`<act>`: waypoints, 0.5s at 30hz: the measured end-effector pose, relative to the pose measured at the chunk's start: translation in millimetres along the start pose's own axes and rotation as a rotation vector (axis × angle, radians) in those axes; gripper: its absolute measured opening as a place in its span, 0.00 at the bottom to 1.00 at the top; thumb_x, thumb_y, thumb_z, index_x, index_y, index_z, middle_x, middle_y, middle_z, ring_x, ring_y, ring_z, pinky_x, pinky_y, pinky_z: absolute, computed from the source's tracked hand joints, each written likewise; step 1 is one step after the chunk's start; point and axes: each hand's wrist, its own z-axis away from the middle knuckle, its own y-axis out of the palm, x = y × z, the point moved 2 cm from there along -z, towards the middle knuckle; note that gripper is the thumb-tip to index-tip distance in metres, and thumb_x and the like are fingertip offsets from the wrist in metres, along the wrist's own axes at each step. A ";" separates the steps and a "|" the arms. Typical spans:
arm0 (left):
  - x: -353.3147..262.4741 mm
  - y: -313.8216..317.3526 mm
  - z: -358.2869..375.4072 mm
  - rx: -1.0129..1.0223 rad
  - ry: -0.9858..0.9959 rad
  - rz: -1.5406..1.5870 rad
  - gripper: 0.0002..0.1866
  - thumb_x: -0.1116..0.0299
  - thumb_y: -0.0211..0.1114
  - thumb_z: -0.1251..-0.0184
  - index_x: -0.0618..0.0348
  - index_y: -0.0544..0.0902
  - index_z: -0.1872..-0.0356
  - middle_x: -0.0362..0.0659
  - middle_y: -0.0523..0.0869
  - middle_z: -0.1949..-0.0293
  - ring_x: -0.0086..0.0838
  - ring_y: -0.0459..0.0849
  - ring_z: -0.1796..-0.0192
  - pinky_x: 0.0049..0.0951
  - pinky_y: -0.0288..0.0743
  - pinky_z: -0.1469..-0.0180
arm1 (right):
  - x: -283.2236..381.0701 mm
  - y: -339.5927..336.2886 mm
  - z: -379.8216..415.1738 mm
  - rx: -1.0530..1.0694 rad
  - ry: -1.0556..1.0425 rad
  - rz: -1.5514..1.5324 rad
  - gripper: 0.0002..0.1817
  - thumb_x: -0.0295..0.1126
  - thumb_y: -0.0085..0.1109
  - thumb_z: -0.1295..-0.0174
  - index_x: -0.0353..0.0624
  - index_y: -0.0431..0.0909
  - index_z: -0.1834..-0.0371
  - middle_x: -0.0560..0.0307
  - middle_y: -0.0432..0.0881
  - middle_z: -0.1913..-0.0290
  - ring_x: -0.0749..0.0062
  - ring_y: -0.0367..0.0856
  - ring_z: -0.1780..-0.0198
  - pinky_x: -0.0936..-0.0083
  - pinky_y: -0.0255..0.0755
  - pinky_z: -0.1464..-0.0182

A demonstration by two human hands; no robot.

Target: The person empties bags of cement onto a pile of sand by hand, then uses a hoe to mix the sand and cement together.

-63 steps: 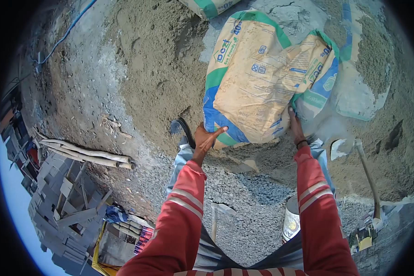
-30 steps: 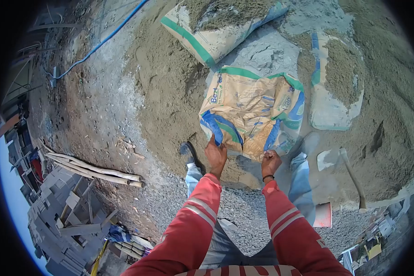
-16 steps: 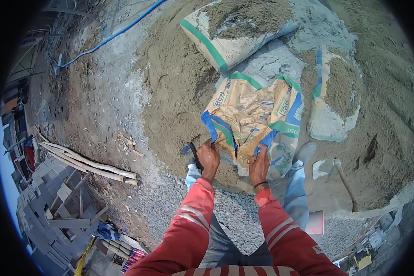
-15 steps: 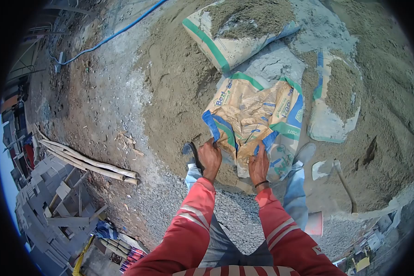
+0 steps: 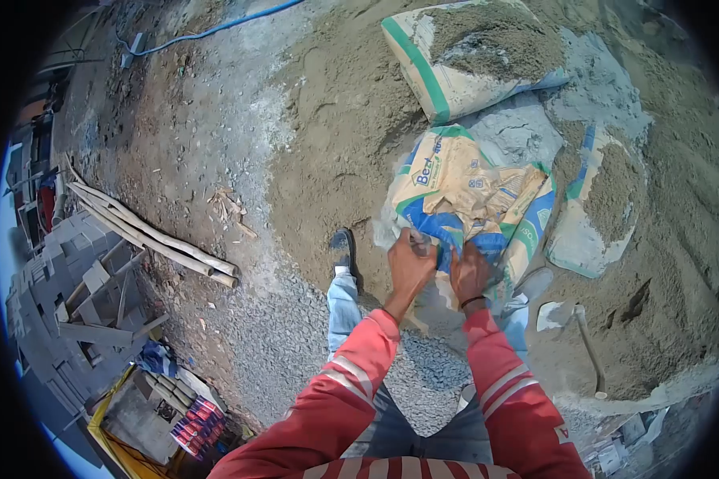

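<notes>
A crumpled paper cement bag (image 5: 467, 184), tan with green and blue bands, lies before me on the sand. My left hand (image 5: 411, 267) is closed on its near left edge. Beside it, my right hand (image 5: 470, 275) is closed on the near edge too, close to a folded blue part. The fingertips are partly hidden by the paper. Grey cement powder (image 5: 519, 132) is heaped just beyond the bag's far end, and a dusty haze hangs around the bag's near side.
A second bag (image 5: 419, 70) with sand on it lies beyond, and another bag (image 5: 579, 251) lies to the right. A long-handled tool (image 5: 589, 351) rests at the right. Wooden poles (image 5: 152, 239), a blue hose (image 5: 216, 30) and stacked grey blocks (image 5: 48, 279) are on the left.
Both hands have gathered the bag's near edge, and more of its blue part shows folded between them. The view has shifted, so the surroundings sit differently in the picture.
</notes>
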 end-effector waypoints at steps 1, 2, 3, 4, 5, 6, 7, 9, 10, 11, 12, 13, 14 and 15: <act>10.9 -5.5 -20.8 -0.174 0.060 -0.152 0.32 0.58 0.71 0.52 0.72 0.74 0.49 0.58 0.83 0.61 0.50 0.82 0.56 0.45 0.73 0.47 | -9.7 8.8 18.1 0.044 0.061 -0.438 0.18 0.42 0.59 0.40 0.34 0.77 0.64 0.43 0.80 0.64 0.46 0.80 0.62 0.57 0.74 0.60; 24.5 -7.9 -42.6 -0.343 0.116 -0.303 0.41 0.51 0.73 0.53 0.72 0.71 0.43 0.60 0.82 0.56 0.52 0.81 0.50 0.46 0.71 0.44 | -19.8 18.0 36.2 0.062 0.141 -0.874 0.16 0.39 0.60 0.42 0.35 0.76 0.65 0.45 0.78 0.61 0.47 0.79 0.62 0.57 0.72 0.61; 24.7 -8.5 -61.3 -0.400 0.094 -0.354 0.46 0.49 0.73 0.54 0.72 0.67 0.39 0.62 0.80 0.52 0.55 0.79 0.48 0.47 0.71 0.44 | -13.1 7.8 48.9 0.066 -0.030 -0.429 0.14 0.37 0.61 0.44 0.35 0.75 0.67 0.47 0.77 0.60 0.48 0.78 0.61 0.57 0.71 0.62; 22.1 -7.6 -80.4 -0.456 0.079 -0.401 0.50 0.46 0.73 0.54 0.71 0.63 0.35 0.64 0.78 0.49 0.59 0.76 0.45 0.49 0.70 0.44 | -5.9 -2.2 58.7 0.062 -0.195 0.021 0.13 0.35 0.62 0.47 0.36 0.74 0.69 0.49 0.75 0.59 0.49 0.76 0.60 0.58 0.70 0.63; 22.7 -7.2 -99.1 -0.450 0.089 -0.391 0.50 0.46 0.73 0.54 0.71 0.63 0.35 0.64 0.78 0.49 0.59 0.76 0.45 0.49 0.70 0.44 | -1.6 -11.6 68.3 0.050 -0.192 0.029 0.13 0.35 0.62 0.47 0.36 0.74 0.69 0.49 0.75 0.59 0.49 0.76 0.60 0.58 0.70 0.63; 27.1 -5.9 -116.2 -0.295 0.010 -0.360 0.47 0.46 0.73 0.54 0.70 0.67 0.37 0.63 0.79 0.49 0.57 0.78 0.45 0.49 0.71 0.44 | 4.0 -21.2 79.4 0.004 -0.228 -0.037 0.12 0.33 0.62 0.49 0.37 0.73 0.70 0.50 0.74 0.61 0.49 0.76 0.61 0.59 0.70 0.64; 31.7 -1.0 -129.0 -0.143 -0.070 -0.329 0.44 0.46 0.73 0.54 0.69 0.71 0.40 0.62 0.80 0.50 0.55 0.79 0.46 0.48 0.71 0.44 | 5.3 -28.9 87.7 -0.038 -0.266 -0.105 0.11 0.31 0.63 0.51 0.37 0.72 0.72 0.50 0.74 0.63 0.50 0.76 0.62 0.59 0.69 0.65; 29.8 5.4 -143.2 -0.093 -0.088 -0.433 0.37 0.47 0.74 0.54 0.67 0.78 0.48 0.60 0.83 0.55 0.52 0.82 0.52 0.45 0.75 0.48 | -2.7 -36.8 96.9 -0.039 -0.248 -0.088 0.11 0.31 0.63 0.51 0.37 0.72 0.72 0.51 0.73 0.65 0.50 0.76 0.64 0.59 0.69 0.66; 32.2 6.0 -145.0 -0.040 -0.113 -0.547 0.31 0.47 0.74 0.54 0.64 0.84 0.56 0.58 0.87 0.61 0.48 0.86 0.57 0.42 0.79 0.53 | -6.5 -39.0 103.1 -0.032 -0.224 -0.077 0.11 0.31 0.62 0.51 0.37 0.72 0.72 0.51 0.72 0.67 0.50 0.76 0.66 0.59 0.69 0.66; 38.9 16.2 -148.0 -0.237 0.002 -0.534 0.20 0.53 0.73 0.50 0.60 0.87 0.66 0.54 0.88 0.66 0.46 0.87 0.64 0.42 0.79 0.58 | -12.5 -40.0 106.7 -0.031 -0.229 -0.085 0.11 0.31 0.62 0.51 0.37 0.72 0.72 0.51 0.72 0.67 0.50 0.76 0.66 0.59 0.69 0.66; 29.6 20.8 -153.6 -0.251 0.001 -0.538 0.20 0.53 0.73 0.50 0.60 0.87 0.66 0.54 0.88 0.66 0.46 0.87 0.64 0.42 0.79 0.58 | -25.1 -40.8 106.4 -0.042 -0.167 -0.057 0.11 0.32 0.62 0.49 0.37 0.71 0.72 0.50 0.72 0.68 0.49 0.76 0.67 0.58 0.69 0.67; 17.8 23.2 -163.0 -0.275 0.092 -0.426 0.16 0.57 0.71 0.48 0.61 0.87 0.66 0.53 0.88 0.68 0.42 0.87 0.67 0.40 0.79 0.61 | -37.9 -42.4 108.2 -0.045 -0.108 -0.028 0.11 0.33 0.61 0.47 0.37 0.70 0.73 0.49 0.71 0.69 0.48 0.75 0.68 0.58 0.68 0.68; 3.4 25.0 -168.4 -0.295 0.180 -0.315 0.13 0.61 0.70 0.45 0.62 0.86 0.67 0.52 0.88 0.69 0.39 0.88 0.70 0.37 0.79 0.64 | -52.9 -42.3 115.2 -0.031 -0.117 -0.035 0.11 0.33 0.61 0.47 0.37 0.70 0.73 0.49 0.71 0.69 0.48 0.75 0.68 0.58 0.68 0.68; -15.9 29.3 -173.7 -0.262 0.160 -0.209 0.11 0.64 0.68 0.43 0.63 0.86 0.68 0.50 0.87 0.71 0.35 0.86 0.73 0.35 0.79 0.66 | -70.6 -40.8 121.9 -0.083 -0.068 -0.036 0.12 0.33 0.59 0.44 0.36 0.69 0.73 0.48 0.70 0.70 0.45 0.74 0.69 0.58 0.67 0.68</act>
